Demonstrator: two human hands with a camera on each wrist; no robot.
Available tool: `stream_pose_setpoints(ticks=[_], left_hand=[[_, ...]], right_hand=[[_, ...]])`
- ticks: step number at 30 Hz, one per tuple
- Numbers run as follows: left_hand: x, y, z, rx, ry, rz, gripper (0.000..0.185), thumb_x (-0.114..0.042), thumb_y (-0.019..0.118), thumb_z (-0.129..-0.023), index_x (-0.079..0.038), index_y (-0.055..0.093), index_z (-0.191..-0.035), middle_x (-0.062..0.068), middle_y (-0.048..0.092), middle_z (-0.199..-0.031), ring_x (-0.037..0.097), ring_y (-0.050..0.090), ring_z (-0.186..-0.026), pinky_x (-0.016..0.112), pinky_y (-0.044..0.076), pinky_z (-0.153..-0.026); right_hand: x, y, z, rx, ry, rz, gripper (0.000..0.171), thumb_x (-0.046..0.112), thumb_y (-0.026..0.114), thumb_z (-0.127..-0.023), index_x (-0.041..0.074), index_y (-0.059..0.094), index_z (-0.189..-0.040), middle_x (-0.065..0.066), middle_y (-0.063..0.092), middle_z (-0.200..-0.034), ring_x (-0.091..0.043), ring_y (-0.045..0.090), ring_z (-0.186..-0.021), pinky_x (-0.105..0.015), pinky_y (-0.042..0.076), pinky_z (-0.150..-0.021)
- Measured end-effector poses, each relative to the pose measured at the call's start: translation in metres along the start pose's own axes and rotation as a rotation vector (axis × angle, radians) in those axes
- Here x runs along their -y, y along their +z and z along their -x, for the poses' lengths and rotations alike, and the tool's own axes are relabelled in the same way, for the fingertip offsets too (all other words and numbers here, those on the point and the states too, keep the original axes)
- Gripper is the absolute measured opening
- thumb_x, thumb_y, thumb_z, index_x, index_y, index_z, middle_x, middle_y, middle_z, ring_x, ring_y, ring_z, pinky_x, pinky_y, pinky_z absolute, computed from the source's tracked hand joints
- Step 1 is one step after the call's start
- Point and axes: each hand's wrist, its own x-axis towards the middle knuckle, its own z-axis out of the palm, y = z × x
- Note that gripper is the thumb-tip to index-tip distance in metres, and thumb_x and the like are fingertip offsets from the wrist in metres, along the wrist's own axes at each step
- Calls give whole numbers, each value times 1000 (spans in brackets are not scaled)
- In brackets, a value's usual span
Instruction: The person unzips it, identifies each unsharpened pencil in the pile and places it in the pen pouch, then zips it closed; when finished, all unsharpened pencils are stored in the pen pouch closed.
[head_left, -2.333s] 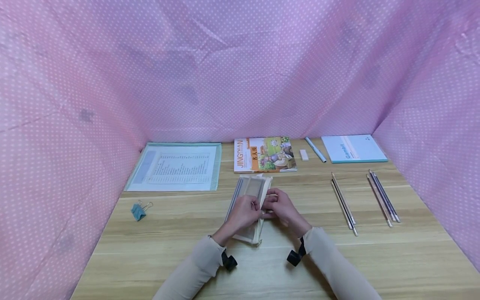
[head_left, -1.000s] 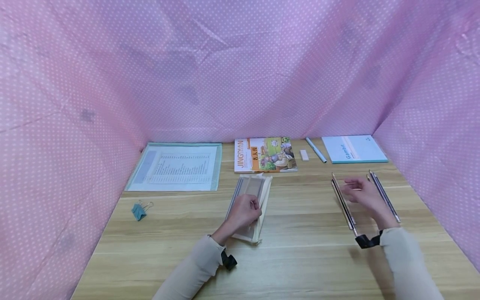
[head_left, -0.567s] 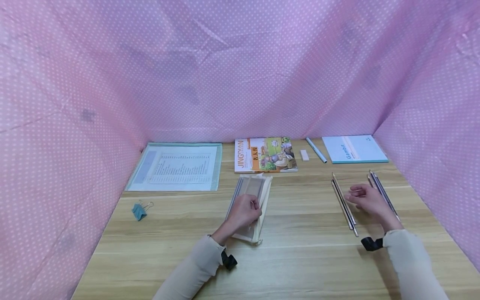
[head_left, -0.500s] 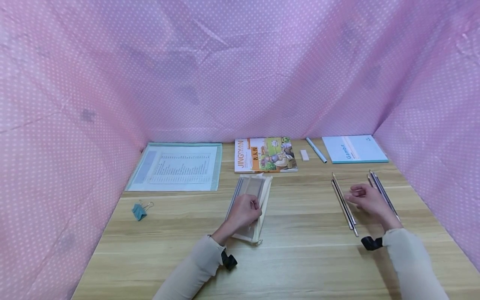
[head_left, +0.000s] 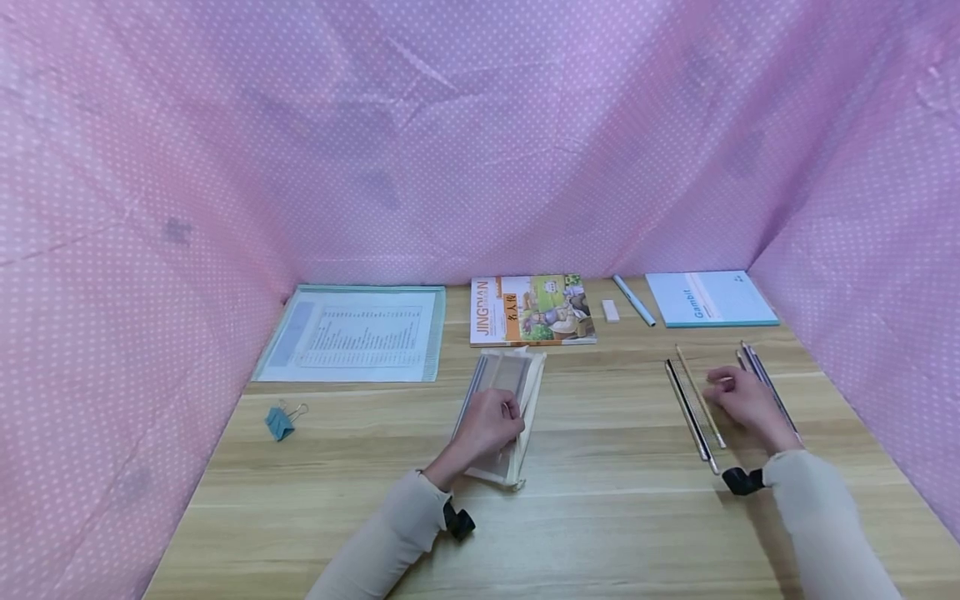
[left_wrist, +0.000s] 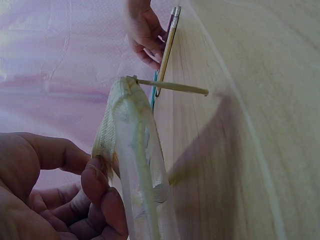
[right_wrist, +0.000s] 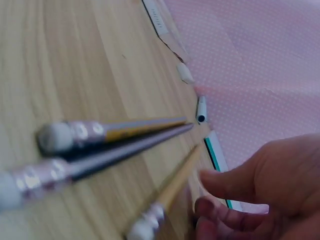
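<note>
My left hand [head_left: 491, 421] pinches the cream fabric edge of a see-through mesh zip pouch [head_left: 498, 481] at the table's middle. In the left wrist view, thumb and finger grip its woven trim [left_wrist: 106, 135], and a zip pull [left_wrist: 172, 87] sticks out sideways. My right hand [head_left: 742, 402] hovers just right of a yellow pencil [head_left: 708, 417], loosely bent fingers close to it. The right wrist view shows thumb and forefinger apart, beside the yellow pencil [right_wrist: 172, 187] rather than around it; contact cannot be told. Two pencils [head_left: 686, 411] lie left of it; more pencils [head_left: 765, 379] lie partly behind the hand.
Along the back are a sheet in a mesh folder [head_left: 360, 337], a picture-covered book [head_left: 532, 310], a white eraser [head_left: 611, 311], a light-blue pen [head_left: 633, 300] and a blue notebook [head_left: 712, 298]. A teal binder clip [head_left: 280, 423] lies left. Pink dotted cloth surrounds the table.
My right hand left the pouch, went to the pencils and shifted slightly right. The yellow pencil moved right, apart from the two beside it. My left hand stayed on the pouch.
</note>
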Motion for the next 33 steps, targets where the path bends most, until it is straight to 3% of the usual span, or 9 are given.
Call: stream_pose_setpoints(ticks=[4, 9, 14, 22, 26, 33], left_hand=[[0, 1, 0, 11, -16, 6, 11, -1, 65, -81, -5, 64, -71, -4, 53, -55, 6, 47, -46, 19, 35, -42], [0, 1, 0, 15, -28, 9, 10, -1, 65, -81, -5, 65, -72, -3, 55, -56, 6, 48, -46, 17, 35, -42], [0, 1, 0, 13, -18, 6, 11, -1, 65, -81, -5, 65, -71, -3, 55, -55, 6, 48, -46, 18, 35, -42], [2, 2, -1, 11, 0, 18, 11, 0, 65, -80, -4, 64, -70, -3, 55, -55, 6, 47, -45, 18, 35, -42], [2, 2, -1, 15, -9, 14, 11, 0, 65, -81, -5, 64, -70, -3, 54, -55, 6, 48, -46, 17, 35, -42], [3, 3, -1, 15, -11, -2, 11, -1, 65, -80, -6, 64, -70, -4, 53, -56, 5, 47, -46, 18, 35, -42]], right_hand=[[-1, -6, 4, 12, 24, 1, 47, 21, 57, -98, -15, 50, -127, -39, 59, -119, -47, 61, -104, -36, 51, -75], [-3, -7, 5, 1, 24, 51, 46, 21, 64, -92, -14, 53, -121, -40, 63, -113, -52, 62, -102, -51, 52, -78], [-4, -11, 8, -4, 64, 90, 44, 17, 66, -88, -13, 54, -119, -38, 65, -112, -50, 64, -98, -49, 50, -74], [-11, -17, 18, -46, 111, 117, 46, 20, 67, -88, -12, 54, -118, -37, 64, -109, -35, 65, -82, -29, 42, -60], [-13, -19, 23, -88, 129, 127, 45, 20, 67, -87, -12, 55, -117, -35, 63, -105, -28, 60, -75, -29, 39, -57], [-20, -23, 29, -129, 194, 139, 45, 24, 67, -86, -8, 57, -117, -36, 60, -106, -31, 58, -72, -34, 37, -54]])
